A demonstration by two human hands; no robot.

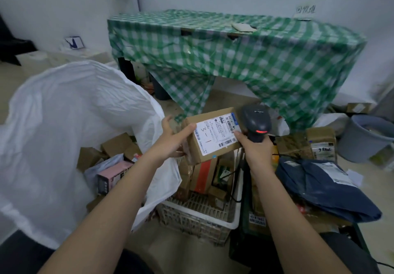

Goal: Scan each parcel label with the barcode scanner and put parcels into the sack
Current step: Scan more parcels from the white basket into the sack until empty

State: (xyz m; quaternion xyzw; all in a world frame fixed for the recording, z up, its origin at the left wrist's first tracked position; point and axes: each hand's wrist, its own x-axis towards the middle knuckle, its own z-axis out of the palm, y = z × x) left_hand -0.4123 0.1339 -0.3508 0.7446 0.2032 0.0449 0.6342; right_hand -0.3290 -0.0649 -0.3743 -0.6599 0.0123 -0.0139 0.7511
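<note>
My left hand (171, 139) grips the left end of a brown cardboard parcel (210, 145), held above the crate with its white label (217, 134) facing up. My right hand (254, 149) is closed around the handle of a dark grey barcode scanner (257, 120), whose red light glows. The scanner head sits right beside the parcel's right edge, close to the label's barcodes. The big white sack (70, 128) stands open at the left, with several boxes and a pink parcel (112, 177) inside.
A white plastic crate (198, 216) below my hands holds several cardboard parcels. A dark blue mailer bag (324, 190) and more boxes (319, 143) lie to the right. A grey bucket (366, 137) stands far right. A table with a green checked cloth (234, 56) stands behind.
</note>
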